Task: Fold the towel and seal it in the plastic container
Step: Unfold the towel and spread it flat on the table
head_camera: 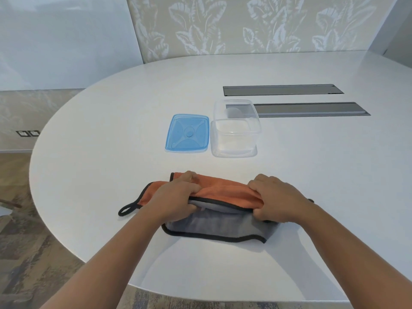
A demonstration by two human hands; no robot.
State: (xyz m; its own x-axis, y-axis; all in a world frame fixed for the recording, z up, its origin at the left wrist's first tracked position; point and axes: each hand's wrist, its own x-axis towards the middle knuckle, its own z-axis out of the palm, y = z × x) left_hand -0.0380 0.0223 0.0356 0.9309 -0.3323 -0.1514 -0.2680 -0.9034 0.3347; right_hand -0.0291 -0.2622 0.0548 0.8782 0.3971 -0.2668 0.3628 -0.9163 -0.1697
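At far left, w/ the floor beyond the table edge, we see two small floor sockets (27, 133) set in the carpet. The white table (111, 141) is rounded on this side and fills most of the view.

Moving right, the black hanging loop (126, 210) of the towel (225, 192) lies flat on the table, just left of our left wrist. The towel itself is near the front edge, orange on one face and grey on the other, w/ black trim all around. It is partly folded: the orange part lies over the top, the grey part hangs in front and rests on the table.

Our left hand (176, 201) grips the left end of the fold. Its fingers are curled together on top of the orange layer and the thumb is under it, so it pinches the black-trimmed edge.

Behind, approx. in the middle of the table, the blue lid (188, 133) lies flat, just beside the clear container (235, 130), which stands upright and open, w/ nothing inside. They are close but we cannot tell if they touch. Both are well apart from the towel.

Our right hand (276, 199) holds the right end the same way, fingers curled and pressed together over the orange layer, thumb below.

Further right and behind the container, two long grey cable slots (312, 109) are set in the tabletop; the nearer one passes behind the container.
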